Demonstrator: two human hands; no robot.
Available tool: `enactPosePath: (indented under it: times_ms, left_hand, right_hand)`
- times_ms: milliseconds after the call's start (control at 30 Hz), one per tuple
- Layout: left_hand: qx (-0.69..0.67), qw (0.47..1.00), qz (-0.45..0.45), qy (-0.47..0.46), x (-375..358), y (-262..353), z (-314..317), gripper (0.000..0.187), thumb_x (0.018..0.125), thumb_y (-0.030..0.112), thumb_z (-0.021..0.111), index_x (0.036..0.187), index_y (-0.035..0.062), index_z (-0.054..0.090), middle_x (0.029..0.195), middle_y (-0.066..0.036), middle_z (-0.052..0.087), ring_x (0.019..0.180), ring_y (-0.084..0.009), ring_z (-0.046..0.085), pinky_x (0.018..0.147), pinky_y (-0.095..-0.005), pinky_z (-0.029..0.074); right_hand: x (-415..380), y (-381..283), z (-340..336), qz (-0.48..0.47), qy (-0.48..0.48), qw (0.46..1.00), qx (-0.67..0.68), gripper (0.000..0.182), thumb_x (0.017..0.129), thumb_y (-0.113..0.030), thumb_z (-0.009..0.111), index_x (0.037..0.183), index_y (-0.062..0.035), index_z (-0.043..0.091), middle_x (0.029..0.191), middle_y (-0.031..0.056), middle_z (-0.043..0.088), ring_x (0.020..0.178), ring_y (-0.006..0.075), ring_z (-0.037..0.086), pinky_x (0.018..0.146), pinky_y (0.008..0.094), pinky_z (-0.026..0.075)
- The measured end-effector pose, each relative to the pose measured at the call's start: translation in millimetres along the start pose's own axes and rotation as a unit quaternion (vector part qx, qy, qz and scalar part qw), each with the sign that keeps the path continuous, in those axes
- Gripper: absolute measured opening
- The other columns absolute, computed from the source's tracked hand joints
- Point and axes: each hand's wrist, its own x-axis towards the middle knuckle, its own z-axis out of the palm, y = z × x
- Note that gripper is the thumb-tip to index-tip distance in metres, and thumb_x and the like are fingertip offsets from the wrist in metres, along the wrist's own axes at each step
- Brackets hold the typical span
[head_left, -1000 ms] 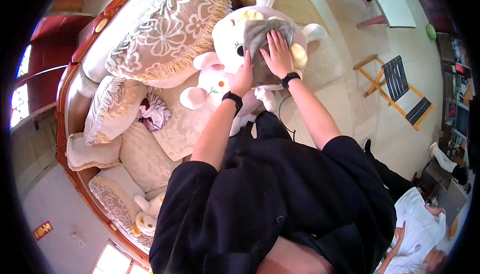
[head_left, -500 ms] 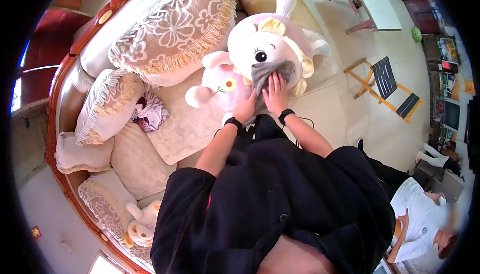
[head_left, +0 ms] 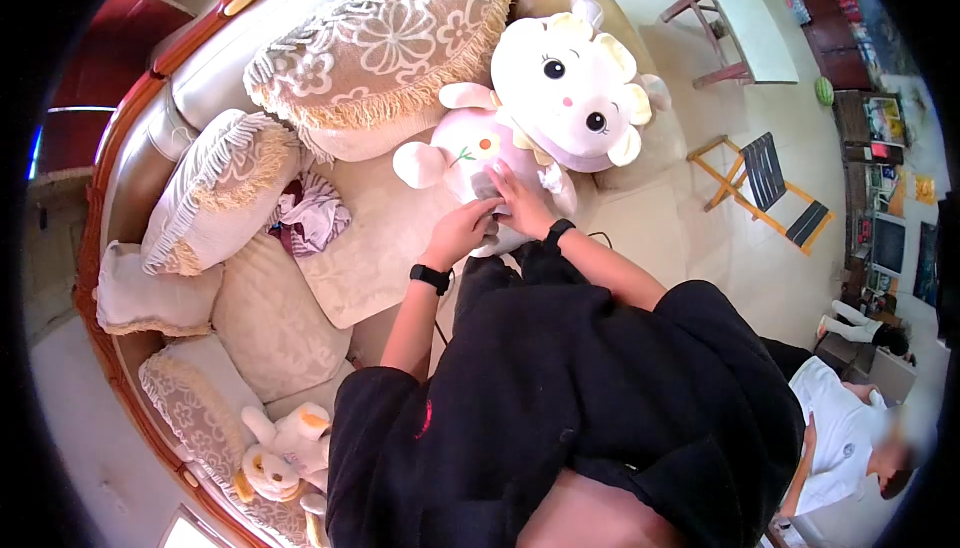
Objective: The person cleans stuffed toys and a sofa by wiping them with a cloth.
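A large plush doll with a white face (head_left: 565,88), yellow petals round its head and a pink body (head_left: 468,148) sits on the sofa. A bit of grey cloth (head_left: 482,185) shows against its lower body, mostly hidden by the hands. My left hand (head_left: 462,230) has its fingers closed at the cloth's lower edge. Beside it, my right hand (head_left: 522,210) lies over the cloth and the doll, fingers stretched out. The two hands nearly touch.
Fringed cushions (head_left: 385,43) line the sofa (head_left: 375,238), with a crumpled striped cloth (head_left: 312,216) and a plush dog (head_left: 285,458). A folding chair (head_left: 765,183) and white-topped table (head_left: 750,28) stand right. Another person (head_left: 835,438) is at lower right.
My hands have moved down from the doll's face to its lower body with the grey cloth. The face is now uncovered, with both eyes showing, and the head is turned differently.
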Motion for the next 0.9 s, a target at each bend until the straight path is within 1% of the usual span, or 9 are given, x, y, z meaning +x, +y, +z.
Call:
enactPosePath:
  times_ms: [133, 200, 267, 333, 567, 667, 700, 833, 900]
  left_hand:
    - [-0.005, 0.997, 0.051, -0.06, 8, 29, -8, 0.031, 0.087, 0.014, 0.056, 0.117, 0.0157, 0.06, 0.105, -0.01, 0.064, 0.093, -0.029, 0.063, 0.078, -0.0373, 0.051]
    - [-0.076, 0.994, 0.05, -0.065, 20, 32, -3, 0.035, 0.084, 0.011, 0.059, 0.119, 0.0139, 0.06, 0.104, -0.012, 0.064, 0.093, -0.029, 0.063, 0.079, -0.0373, 0.051]
    - [-0.087, 0.993, 0.079, -0.028, 34, 41, 0, 0.037, 0.083, 0.009, 0.06, 0.12, 0.0127, 0.059, 0.104, -0.013, 0.064, 0.093, -0.0293, 0.063, 0.079, -0.0372, 0.051]
    - [-0.099, 0.989, 0.108, 0.01, 54, 51, 6, 0.039, 0.082, 0.008, 0.061, 0.121, 0.0115, 0.058, 0.104, -0.014, 0.064, 0.094, -0.0296, 0.063, 0.08, -0.0371, 0.05]
    - [-0.029, 0.983, 0.179, 0.004, 166, 96, 33, 0.04, 0.081, 0.002, 0.055, 0.12, 0.008, 0.059, 0.105, -0.015, 0.062, 0.101, -0.0312, 0.057, 0.088, -0.0393, 0.046]
    - [0.035, 0.965, 0.229, 0.124, 236, 75, 29, 0.042, 0.081, 0.011, 0.062, 0.122, 0.0043, 0.056, 0.119, -0.019, 0.057, 0.108, -0.0367, 0.054, 0.094, -0.0417, 0.044]
    - [0.1, 0.965, 0.187, 0.157, 263, 61, 21, 0.048, 0.081, 0.016, 0.064, 0.125, 0.0008, 0.052, 0.12, -0.021, 0.056, 0.11, -0.038, 0.053, 0.095, -0.0423, 0.042]
    - [0.275, 0.913, 0.074, 0.291, 342, 18, 0, 0.074, 0.079, 0.037, 0.071, 0.128, -0.0093, 0.041, 0.125, -0.029, 0.049, 0.113, -0.0414, 0.051, 0.097, -0.0449, 0.041]
    - [0.159, 0.979, 0.017, 0.124, 362, 25, -9, 0.077, 0.078, 0.053, 0.067, 0.12, -0.0086, 0.05, 0.116, -0.028, 0.056, 0.107, -0.0421, 0.054, 0.094, -0.0463, 0.042]
  right_hand:
    - [13, 7, -21, -0.211, -0.006, 0.968, -0.138, 0.051, 0.067, -0.008, 0.072, 0.116, -0.0098, 0.059, 0.137, 0.0104, 0.047, 0.125, 0.0338, 0.044, 0.101, 0.0413, 0.04]
    - [8, 13, -36, -0.164, -0.007, 0.986, -0.003, 0.043, 0.069, -0.009, 0.069, 0.111, -0.0099, 0.061, 0.122, 0.0132, 0.058, 0.12, 0.0312, 0.05, 0.099, 0.0393, 0.042]
    - [-10, 20, -50, 0.086, 0.033, 0.986, 0.139, 0.04, 0.068, -0.007, 0.064, 0.107, 0.0011, 0.06, 0.097, 0.0165, 0.067, 0.094, 0.0302, 0.064, 0.085, 0.0342, 0.049]
    - [-29, 29, -69, 0.144, 0.21, 0.949, 0.188, 0.034, 0.07, -0.011, 0.065, 0.102, 0.0019, 0.061, 0.088, 0.0135, 0.067, 0.082, 0.0196, 0.064, 0.077, 0.0303, 0.049]
    - [-37, 108, -151, 0.185, 0.406, 0.886, 0.128, 0.053, 0.076, -0.018, 0.07, 0.121, -0.0008, 0.048, 0.103, 0.0148, 0.058, 0.093, 0.0268, 0.058, 0.085, 0.0358, 0.046]
    - [-24, 138, -159, 0.309, 0.416, 0.855, -0.008, 0.072, 0.073, -0.031, 0.077, 0.126, 0.003, 0.042, 0.112, 0.0206, 0.056, 0.101, 0.0319, 0.057, 0.088, 0.0391, 0.045]
    - [-19, 121, -179, 0.349, 0.34, 0.865, 0.119, 0.083, 0.068, -0.039, 0.081, 0.125, 0.0075, 0.043, 0.117, 0.0249, 0.055, 0.106, 0.035, 0.057, 0.09, 0.0412, 0.045]
    - [-6, 166, -144, 0.361, 0.306, 0.874, 0.109, 0.065, 0.071, -0.046, 0.076, 0.108, 0.0047, 0.06, 0.102, 0.0236, 0.064, 0.097, 0.0368, 0.062, 0.086, 0.0425, 0.048]
    - [-2, 167, -151, 0.365, 0.282, 0.873, 0.158, 0.06, 0.074, -0.041, 0.075, 0.108, 0.0056, 0.06, 0.099, 0.0213, 0.066, 0.094, 0.0327, 0.063, 0.084, 0.0394, 0.048]
